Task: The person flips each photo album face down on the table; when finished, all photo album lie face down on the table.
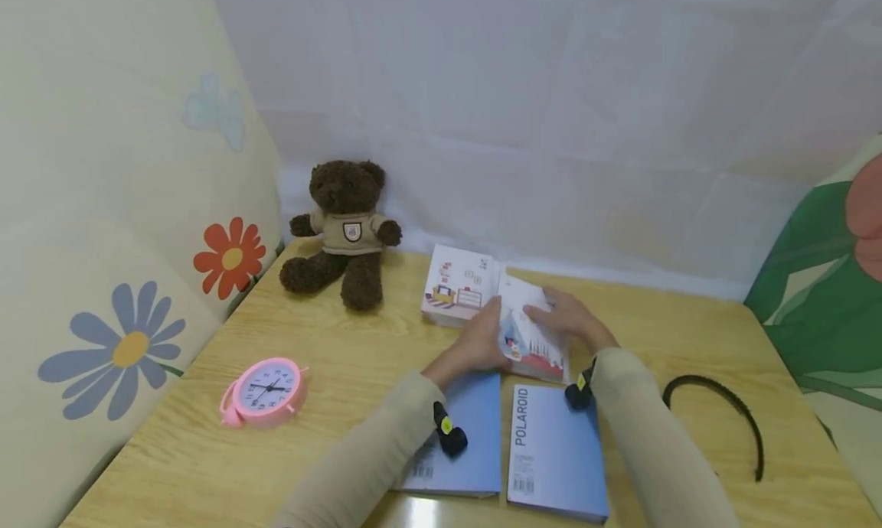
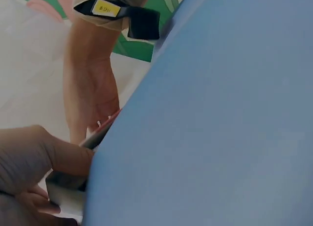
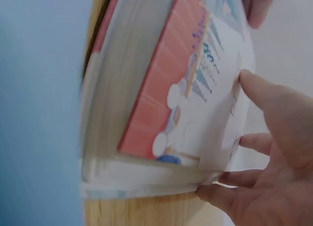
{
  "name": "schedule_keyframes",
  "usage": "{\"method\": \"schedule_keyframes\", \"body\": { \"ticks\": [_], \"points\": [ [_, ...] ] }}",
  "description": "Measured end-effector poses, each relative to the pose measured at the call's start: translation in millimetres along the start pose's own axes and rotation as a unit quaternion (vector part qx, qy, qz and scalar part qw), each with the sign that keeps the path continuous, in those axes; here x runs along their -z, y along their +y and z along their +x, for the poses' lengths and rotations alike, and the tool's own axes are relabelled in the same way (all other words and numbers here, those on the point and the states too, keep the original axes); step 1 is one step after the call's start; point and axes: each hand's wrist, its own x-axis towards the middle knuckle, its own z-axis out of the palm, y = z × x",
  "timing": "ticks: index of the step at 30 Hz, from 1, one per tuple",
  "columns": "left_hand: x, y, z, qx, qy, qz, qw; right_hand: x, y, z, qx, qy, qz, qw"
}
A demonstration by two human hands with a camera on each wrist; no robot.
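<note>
Illustrated book [image 1: 529, 325] sits between your left hand [image 1: 477, 341] and right hand [image 1: 570, 314]; left grips its left edge, right holds its right edge. Left to right: pink alarm clock [image 1: 267, 392], well left of both; teddy bear [image 1: 347, 233], left, farther out; second white book [image 1: 463, 279], just past left hand; blue album [image 1: 481, 436], your side of left hand; second blue album [image 1: 556, 455], your side of right hand; black headband [image 1: 757, 451], well right.

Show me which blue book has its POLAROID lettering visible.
The right blue book, nearer the black headband; the left blue book, partly hidden by the left sleeve, shows none.
</note>
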Motion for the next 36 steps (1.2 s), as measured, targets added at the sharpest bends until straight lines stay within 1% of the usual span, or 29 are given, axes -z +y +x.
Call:
{"method": "schedule_keyframes", "body": {
  "ticks": [2, 3, 5, 7, 9, 12, 13, 15, 17, 19, 22, 25, 26, 28, 30, 32, 33, 34, 36],
  "points": [
    [8.2, 2.6, -3.4, -0.012, -0.005, -0.037, 0.9992, -1, -1, -1.6, 0.005, -0.01, 0.049, 0.9988],
    [12.8, 4.1, -4.6, -0.02, -0.006, -0.046, 0.9987, -1, -2, -2.5, 0.009, -0.017, 0.08, 0.9966],
    [22.9, 7.9, -6.8, -0.048, -0.002, -0.06, 0.9971, -2, -3, -3.1, 0.017, -0.03, 0.142, 0.9893],
    [32.3, 12.2, -7.4, -0.08, 0.006, -0.058, 0.9951, -2, -6, -3.8, 0.032, -0.043, 0.193, 0.9797],
    [39.7, 17.5, -7.4, -0.114, 0.014, -0.049, 0.9922, -1, -10, -5.4, 0.049, -0.053, 0.229, 0.9708],
    [45.5, 26.8, -7.3, -0.148, 0.017, -0.038, 0.988, 3, -17, -8.1, 0.06, -0.054, 0.247, 0.9658],
    [46.2, 30.5, -7.4, -0.154, 0.015, -0.035, 0.9874, 5, -19, -9.1, 0.06, -0.053, 0.256, 0.9633],
    [45.9, 38.2, -7.7, -0.151, 0.005, -0.021, 0.9883, 10, -23, -11.0, 0.053, -0.049, 0.273, 0.9594],
    [44.2, 46.7, -8.3, -0.145, -0.01, 0.006, 0.9894, 15, -26, -12.3, 0.052, -0.048, 0.296, 0.9526],
    [41.7, 55.6, -8.3, -0.139, -0.027, 0.042, 0.989, 20, -26, -13.3, 0.049, -0.046, 0.319, 0.9452],
    [37.4, 67.1, -7.1, -0.14, -0.044, 0.102, 0.9838, 25, -24, -15.0, 0.051, -0.044, 0.338, 0.9388],
    [34.3, 73.0, -5.8, -0.136, -0.051, 0.134, 0.9804, 28, -20, -16.0, 0.048, -0.043, 0.349, 0.935],
    [33.8, 73.2, -5.9, -0.13, -0.051, 0.131, 0.9815, 28, -19, -16.2, 0.046, -0.042, 0.352, 0.934],
    [32.5, 68.3, -5.4, -0.124, -0.04, 0.101, 0.9863, 27, -17, -16.2, 0.04, -0.04, 0.354, 0.9335],
    [30.5, 58.4, -5.3, -0.122, -0.019, 0.06, 0.9906, 26, -15, -15.7, 0.034, -0.038, 0.353, 0.9341],
    [26.6, 45.0, -4.2, -0.12, -0.007, 0.004, 0.9928, 25, -15, -15.0, 0.028, -0.036, 0.35, 0.9358],
    [23.4, 37.4, -3.7, -0.117, -0.009, -0.016, 0.993, 25, -15, -14.9, 0.026, -0.036, 0.347, 0.9369],
    [19.9, 30.4, -3.3, -0.111, -0.017, -0.033, 0.9931, 25, -16, -14.8, 0.025, -0.034, 0.342, 0.9386],
    [11.7, 18.5, -1.9, -0.1, -0.045, -0.071, 0.9914, 25, -17, -14.9, 0.021, -0.028, 0.332, 0.9427]
  ]
}}
